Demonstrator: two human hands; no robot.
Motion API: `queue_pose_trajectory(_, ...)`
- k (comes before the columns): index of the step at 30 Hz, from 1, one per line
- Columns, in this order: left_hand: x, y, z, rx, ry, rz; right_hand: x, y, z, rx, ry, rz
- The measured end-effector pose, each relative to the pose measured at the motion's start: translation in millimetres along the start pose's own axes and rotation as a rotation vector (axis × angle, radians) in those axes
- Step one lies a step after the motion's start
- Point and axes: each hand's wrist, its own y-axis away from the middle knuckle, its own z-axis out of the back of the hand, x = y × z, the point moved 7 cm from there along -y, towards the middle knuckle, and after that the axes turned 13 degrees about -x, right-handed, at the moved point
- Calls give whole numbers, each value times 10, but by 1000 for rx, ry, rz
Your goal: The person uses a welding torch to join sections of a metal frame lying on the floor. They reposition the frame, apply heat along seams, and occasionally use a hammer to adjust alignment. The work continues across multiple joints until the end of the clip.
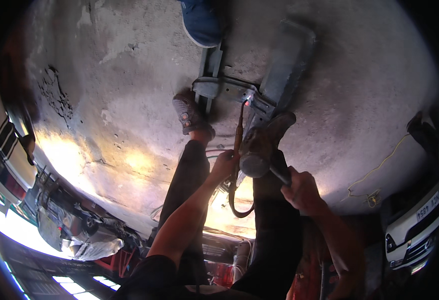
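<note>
My left hand (223,164) is closed around a gas torch (238,134) with a thin bent neck. Its tip reaches a dark metal bracket (232,90) on the floor, where a small spot glows orange-white. A dark hose (238,210) loops down from the torch. In my right hand (302,190) is the handle of a heavy hammer, its round-faced head (254,164) between my legs, just right of the torch. The bracket joins a long, wide metal channel (289,67) lying away from me. My left shoe (185,112) stands beside the bracket, and my right shoe (281,125) is near the channel.
Another person's blue shoe (201,22) is at the far end of the bracket's rails. A yellow cord (372,197) lies on the concrete floor (124,65) at right, near a white vehicle (414,225). Machine parts and a wheel (90,223) stand at lower left.
</note>
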Motion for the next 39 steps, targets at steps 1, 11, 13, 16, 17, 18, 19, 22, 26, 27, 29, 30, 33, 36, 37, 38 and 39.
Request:
queue_pose_trajectory(1,28,-21,65,-73,5,-142,216,54,-1,-16,-86,60)
queue_pose_trajectory(11,-651,92,75,-103,-79,-630,964,-616,43,-194,-91,635)
queue_pose_trajectory(13,203,-263,385,-209,77,-592,358,-1237,-298,-224,-107,492)
queue_pose_trajectory(16,-271,-173,36,126,-75,165,-736,-1422,-337,-290,139,0)
queue_pose_trajectory(17,-237,-103,57,121,-16,241,-693,-1365,-364,-338,73,-8)
queue_pose_trajectory(18,-321,-103,71,93,-54,229,-568,-1389,-256,-401,6,0)
queue_pose_trajectory(19,-336,-67,82,75,-89,224,-515,-1360,-247,-340,3,-25)
queue_pose_trajectory(22,-170,-118,174,59,-69,237,-254,-1036,-124,-172,-41,-75)
queue_pose_trajectory(26,-79,-140,121,43,-45,21,292,-454,39,-179,-173,114)
queue_pose_trajectory(27,-122,-130,122,35,-27,-44,387,-383,29,-192,-165,173)
queue_pose_trajectory(29,-181,-119,139,7,7,-140,658,-394,112,-285,-188,367)
queue_pose_trajectory(30,-265,-97,161,-13,19,-166,745,-417,130,-331,-203,466)
queue_pose_trajectory(33,-610,-60,125,-45,78,-262,253,-848,-80,-274,-127,417)
queue_pose_trajectory(36,-241,-236,90,73,-79,210,-593,-1184,-351,-249,131,160)
queue_pose_trajectory(37,-258,-250,114,85,-118,177,-676,-1280,-406,-206,194,71)
queue_pose_trajectory(38,-239,-224,100,93,-86,217,-763,-1309,-450,-164,259,-21)
queue_pose_trajectory(39,-231,-163,49,79,-48,262,-712,-1304,-445,-158,233,-9)
